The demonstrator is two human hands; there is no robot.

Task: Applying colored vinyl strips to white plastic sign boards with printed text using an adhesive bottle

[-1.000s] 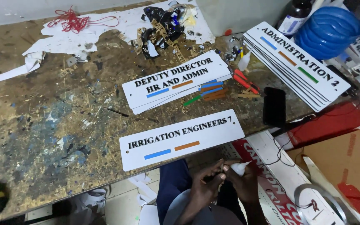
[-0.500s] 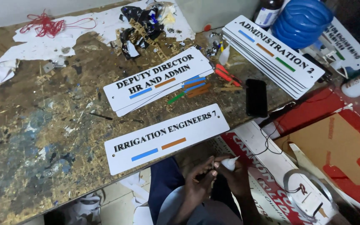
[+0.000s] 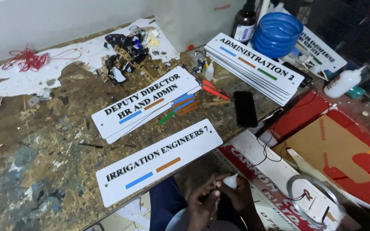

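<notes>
Both hands are down below the tabletop (image 3: pixel 35 158) edge. The right hand (image 3: pixel 241 197) has its grip closed round a small white glue bottle (image 3: pixel 230 182), and the left hand (image 3: pixel 203 204) pinches at its tip, so I'd guess it's only getting opened. The white sign (image 3: pixel 159 160) just above the hands already carries its letters and colour strips.

Nearest sign plate (image 3: pixel 159 161) lies on the workbench (image 3: pixel 35 162) at its front edge. Behind it, a stack of sign plates (image 3: pixel 144 102); loose strips (image 3: pixel 180 109) just right of that. Phone (image 3: pixel 245 108) further right, another plate stack (image 3: pixel 255 66) behind it. Bowls (image 3: pixel 277 34) behind that stack. Both hands, left hand (image 3: pixel 202 205) and right hand (image 3: pixel 238 199), sit below the bench edge around a small bottle (image 3: pixel 230 182).
</notes>
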